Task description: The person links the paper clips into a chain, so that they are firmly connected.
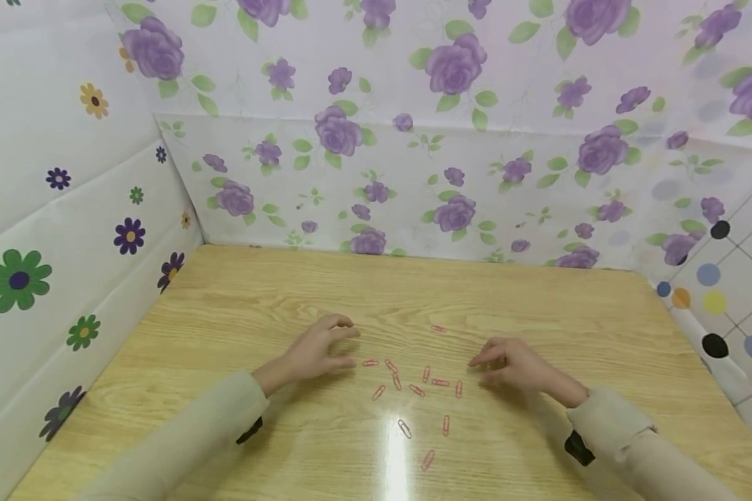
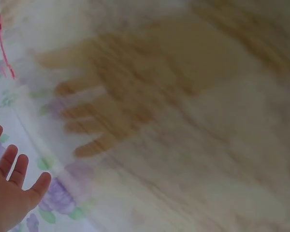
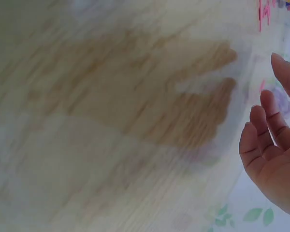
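Several pink paper clips lie scattered on the wooden table, among them a single paper clip [image 1: 438,329] at the back and a paper clip [image 1: 428,459] nearest the front. My left hand [image 1: 319,350] hovers to the left of the group, its fingers spread and pointing at a paper clip [image 1: 370,362]. To the right of the group, my right hand [image 1: 514,364] has loosely bent fingers close to a paper clip [image 1: 459,389]. Neither hand holds anything. In the wrist views the left hand [image 2: 14,193] and right hand [image 3: 275,154] show their palms and relaxed fingers.
Beneath both hands stretches the light wood tabletop [image 1: 276,292], glossy, with a bright reflection near its front. A back wall sheet [image 1: 401,160] with purple roses rises behind it. Flowered sheeting [image 1: 31,209] stands at left, dotted sheeting [image 1: 733,292] at right.
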The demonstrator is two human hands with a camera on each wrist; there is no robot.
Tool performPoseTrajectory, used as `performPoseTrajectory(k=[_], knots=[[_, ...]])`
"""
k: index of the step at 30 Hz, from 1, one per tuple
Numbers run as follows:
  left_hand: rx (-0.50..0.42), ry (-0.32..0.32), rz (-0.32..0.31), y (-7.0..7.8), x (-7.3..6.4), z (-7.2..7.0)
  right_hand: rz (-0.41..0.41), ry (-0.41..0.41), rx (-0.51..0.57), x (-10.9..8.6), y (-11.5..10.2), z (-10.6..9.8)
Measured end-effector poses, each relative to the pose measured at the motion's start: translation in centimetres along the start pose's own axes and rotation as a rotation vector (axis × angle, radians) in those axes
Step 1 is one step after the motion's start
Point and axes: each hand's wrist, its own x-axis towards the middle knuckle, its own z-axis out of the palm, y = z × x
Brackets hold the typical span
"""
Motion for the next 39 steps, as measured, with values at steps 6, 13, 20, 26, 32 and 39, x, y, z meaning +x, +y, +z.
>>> performPoseTrajectory(k=[6, 13, 20, 26, 32, 39], knots=[[-0.066, -0.07, -0.041, -0.6, 0.5, 0.6, -0.012, -0.047, 0.011, 0.7, 0.3, 0.8], [-0.141, -0.123, -0.061, -0.6, 1.2, 1.2, 0.048, -0.074, 0.078, 1.5, 0.2, 1.3], [-0.214, -0.165, -0.17, -0.2, 2.3, 1.3, 0.113, -0.052, 0.142, 2.0, 0.2, 1.9], [-0.253, -0.199, -0.239, 0.2, 2.9, 1.1, 0.144, -0.036, 0.157, 2.1, -0.1, 2.4], [-0.214, -0.198, -0.226, 0.3, 2.9, 1.5, 0.084, 0.006, 0.103, 2.1, -0.3, 2.8], [-0.14, -0.223, -0.172, 0.6, 3.0, 1.9, 0.061, 0.014, 0.067, 2.0, -0.5, 2.9]])
